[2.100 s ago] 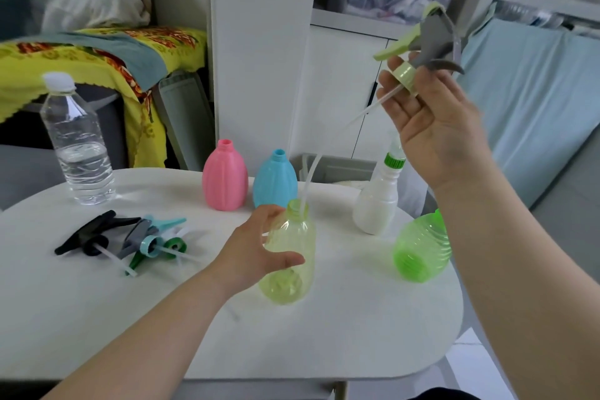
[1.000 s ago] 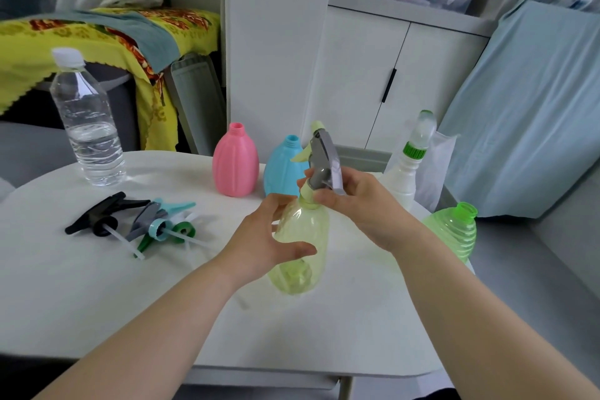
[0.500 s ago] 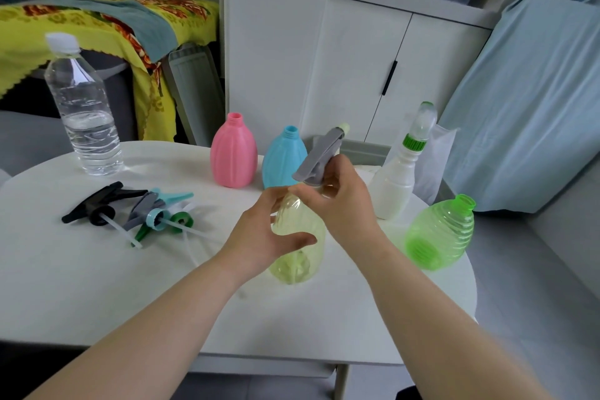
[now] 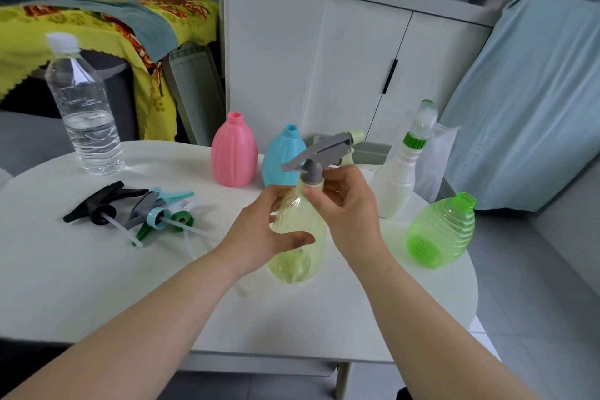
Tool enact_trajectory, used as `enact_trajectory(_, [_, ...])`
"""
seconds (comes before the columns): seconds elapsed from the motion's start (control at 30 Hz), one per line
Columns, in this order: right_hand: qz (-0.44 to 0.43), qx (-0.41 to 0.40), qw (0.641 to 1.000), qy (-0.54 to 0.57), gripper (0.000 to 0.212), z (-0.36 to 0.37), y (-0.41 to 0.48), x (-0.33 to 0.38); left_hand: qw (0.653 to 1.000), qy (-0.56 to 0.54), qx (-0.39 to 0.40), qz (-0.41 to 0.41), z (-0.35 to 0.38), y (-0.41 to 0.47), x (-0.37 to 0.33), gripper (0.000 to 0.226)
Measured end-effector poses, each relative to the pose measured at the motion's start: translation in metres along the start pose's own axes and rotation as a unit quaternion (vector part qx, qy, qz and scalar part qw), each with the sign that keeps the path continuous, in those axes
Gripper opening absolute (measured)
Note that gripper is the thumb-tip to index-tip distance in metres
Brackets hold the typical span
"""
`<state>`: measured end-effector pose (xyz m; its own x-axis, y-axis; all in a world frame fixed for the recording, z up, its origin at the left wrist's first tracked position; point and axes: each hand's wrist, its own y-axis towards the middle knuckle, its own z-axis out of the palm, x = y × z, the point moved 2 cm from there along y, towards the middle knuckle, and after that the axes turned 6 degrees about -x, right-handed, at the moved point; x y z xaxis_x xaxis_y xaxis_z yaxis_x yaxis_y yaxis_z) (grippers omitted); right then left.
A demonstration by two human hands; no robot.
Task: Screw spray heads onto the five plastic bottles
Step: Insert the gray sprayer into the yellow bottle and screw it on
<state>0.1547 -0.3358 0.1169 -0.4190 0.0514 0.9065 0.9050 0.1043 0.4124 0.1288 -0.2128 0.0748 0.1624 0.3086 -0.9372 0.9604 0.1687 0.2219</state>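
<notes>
A pale yellow see-through bottle stands at the middle of the white table, tilted a little towards me. My left hand wraps its body. A grey spray head with a yellow nozzle sits on its neck, and the fingers of my right hand pinch the head's collar. Behind stand a pink bottle and a blue bottle, both with bare necks. A green ribbed bottle leans at the right edge, its neck bare too.
Loose spray heads lie in a heap at the left: a black one, a teal one and a green one. A water bottle stands far left. A white capped bottle stands at the right.
My right hand brought the grey spray head down from above and set it on the yellow bottle's neck. Since then the head has turned on the neck, its nozzle now pointing right.
</notes>
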Motion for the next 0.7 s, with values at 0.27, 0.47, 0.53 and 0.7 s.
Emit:
enact_trajectory(0.27, [-0.018,0.085,0.995,-0.041,0.022,0.012,-0.006,-0.001,1.000,-0.009,-0.003,0.021,0.001,0.000,-0.001,0.058])
enact_trajectory(0.47, [0.016,0.047,0.999,0.018,0.014,0.005,-0.006,-0.006,1.000,-0.004,-0.007,0.012,0.001,0.000,0.000,0.059])
enact_trajectory(0.53, [0.037,-0.018,0.999,0.031,0.016,0.009,-0.005,-0.010,1.000,0.006,-0.011,0.014,0.001,0.000,0.000,0.060])
enact_trajectory(0.7, [0.037,-0.009,0.999,0.038,0.026,0.012,-0.007,-0.011,1.000,-0.002,-0.004,0.021,0.001,0.000,-0.001,0.060])
